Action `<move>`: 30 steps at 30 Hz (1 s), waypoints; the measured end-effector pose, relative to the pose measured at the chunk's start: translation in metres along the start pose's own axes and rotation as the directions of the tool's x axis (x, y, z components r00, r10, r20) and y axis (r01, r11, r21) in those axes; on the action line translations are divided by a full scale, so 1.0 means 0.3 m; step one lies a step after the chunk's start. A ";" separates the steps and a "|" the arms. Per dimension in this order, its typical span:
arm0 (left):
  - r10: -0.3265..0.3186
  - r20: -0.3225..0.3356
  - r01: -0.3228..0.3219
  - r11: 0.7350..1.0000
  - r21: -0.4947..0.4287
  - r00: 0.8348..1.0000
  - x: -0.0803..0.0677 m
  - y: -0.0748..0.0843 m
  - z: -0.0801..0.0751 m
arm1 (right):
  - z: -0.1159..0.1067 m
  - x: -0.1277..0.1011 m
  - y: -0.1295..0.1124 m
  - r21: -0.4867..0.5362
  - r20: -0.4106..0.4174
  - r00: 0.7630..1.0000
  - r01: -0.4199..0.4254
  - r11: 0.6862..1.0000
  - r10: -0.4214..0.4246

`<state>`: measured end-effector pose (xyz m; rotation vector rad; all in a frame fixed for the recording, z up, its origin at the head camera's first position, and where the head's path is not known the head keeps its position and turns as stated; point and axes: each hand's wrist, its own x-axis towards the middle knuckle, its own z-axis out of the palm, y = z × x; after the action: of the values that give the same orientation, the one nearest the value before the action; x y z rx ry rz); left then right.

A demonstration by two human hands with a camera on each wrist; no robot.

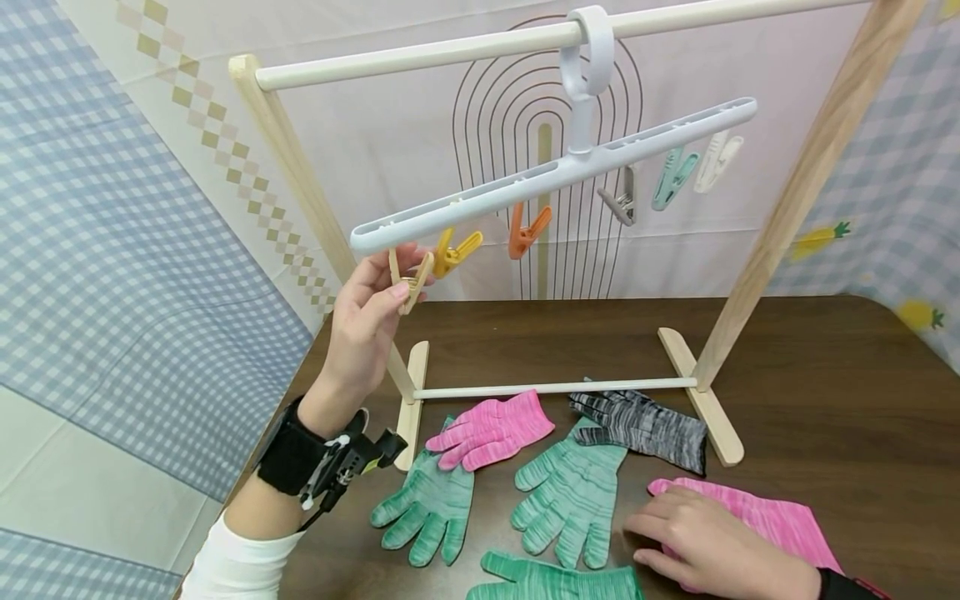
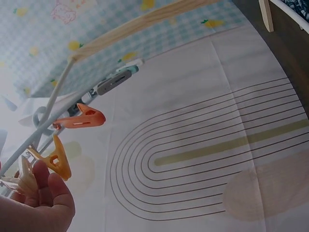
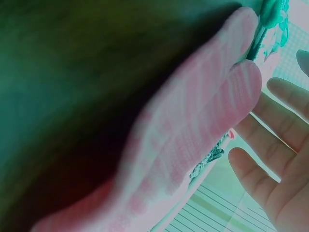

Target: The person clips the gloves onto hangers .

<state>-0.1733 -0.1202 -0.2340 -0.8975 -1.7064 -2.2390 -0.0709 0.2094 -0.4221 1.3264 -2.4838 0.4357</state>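
Observation:
A white clip hanger hangs tilted from the top rod of a wooden rack. My left hand is raised to its low left end and pinches the beige clip there. In the left wrist view the hand holds the same beige clip, with a yellow clip and an orange clip beside it. My right hand rests with relaxed fingers on a pink glove at the table's front right. In the right wrist view this pink glove lies against my straight fingers.
On the brown table lie a second pink glove, a grey glove and three green gloves. Grey, teal and white clips hang further along the hanger. The rack's feet and low rod stand behind the gloves.

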 end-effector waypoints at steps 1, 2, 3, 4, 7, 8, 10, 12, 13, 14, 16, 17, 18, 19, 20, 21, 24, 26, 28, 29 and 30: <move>0.005 0.007 -0.005 1.000 0.001 1.000 0.001 0.001 0.001 | 0.000 0.000 0.000 0.001 0.003 1.000 0.001 1.000 -0.001; 0.011 0.014 -0.011 1.000 0.003 1.000 0.001 0.003 0.002 | -0.001 0.000 -0.001 0.000 0.004 1.000 0.003 1.000 -0.003; 0.017 0.018 -0.017 1.000 0.003 1.000 0.001 0.004 0.004 | -0.001 0.001 -0.001 0.000 0.005 1.000 0.004 1.000 -0.004; 0.023 0.021 -0.023 1.000 0.000 1.000 0.002 0.006 0.005 | -0.001 0.000 -0.001 0.002 0.006 1.000 0.007 1.000 -0.007; 0.037 0.028 -0.037 0.999 -0.013 0.999 0.002 0.009 0.010 | -0.001 0.000 0.000 0.001 0.006 1.000 0.008 1.000 -0.008; 0.041 0.031 -0.041 0.999 -0.017 0.999 0.002 0.011 0.012 | 0.000 0.000 0.000 0.004 0.005 1.000 0.010 1.000 -0.010; 0.045 0.034 -0.044 0.999 -0.023 0.998 0.004 0.013 0.015 | 0.002 0.001 -0.001 0.012 0.005 1.000 0.012 1.000 -0.012; 0.048 0.032 -0.048 0.999 -0.025 0.998 0.005 0.014 0.018 | 0.002 0.003 -0.003 0.021 0.007 1.000 0.012 1.000 -0.012; 0.049 0.031 -0.049 0.998 -0.026 0.998 0.006 0.014 0.019 | 0.003 0.004 -0.005 0.028 0.005 1.000 0.017 0.999 -0.017; 0.051 0.028 -0.050 0.998 -0.025 0.998 0.006 0.014 0.020 | 0.003 0.006 -0.006 0.034 0.003 1.000 0.020 0.999 -0.020; 0.057 0.028 -0.056 0.998 -0.025 0.998 0.005 0.012 0.022 | 0.004 0.007 -0.010 0.038 -0.004 1.000 0.030 0.999 -0.029; 0.061 0.029 -0.060 0.998 -0.026 0.998 0.004 0.012 0.022 | 0.005 0.007 -0.011 0.040 -0.007 0.999 0.033 0.999 -0.033; 0.066 0.034 -0.065 0.998 -0.028 0.997 0.004 0.010 0.022 | 0.007 0.007 -0.012 0.038 -0.014 0.999 0.041 0.998 -0.040; 0.072 0.039 -0.071 0.997 -0.028 0.997 0.004 0.009 0.022 | 0.008 0.007 -0.013 0.037 -0.015 0.999 0.043 0.998 -0.043; 0.077 0.044 -0.076 0.997 -0.029 0.996 0.004 0.008 0.022 | 0.009 0.007 -0.014 0.035 -0.015 0.999 0.043 0.998 -0.042; 0.080 0.048 -0.078 0.996 -0.031 0.996 0.004 0.007 0.022 | 0.009 0.008 -0.015 0.033 -0.015 0.999 0.043 0.999 -0.042; 0.086 0.058 -0.084 0.996 -0.035 0.995 0.005 0.005 0.021 | 0.009 0.009 -0.017 0.030 -0.010 0.999 0.042 0.999 -0.042; 0.086 0.063 -0.084 0.996 -0.030 0.994 0.005 0.003 0.021 | 0.008 0.012 -0.020 0.029 -0.004 0.999 0.039 0.999 -0.039; 0.088 0.070 -0.086 0.996 -0.021 0.994 0.006 0.002 0.021 | 0.007 0.014 -0.022 0.033 0.006 0.999 0.035 0.999 -0.035; 0.090 0.074 -0.089 0.996 -0.016 0.993 0.006 0.001 0.020 | 0.007 0.015 -0.024 0.042 0.014 0.999 0.031 0.999 -0.032; 0.092 0.078 -0.092 0.996 -0.010 0.993 0.006 0.000 0.020 | 0.008 0.017 -0.026 0.050 0.021 0.999 0.028 0.998 -0.029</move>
<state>-0.1725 -0.1143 -0.2320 -1.0561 -1.6550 -2.1776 -0.0674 0.2007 -0.4212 1.3908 -2.4834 0.4825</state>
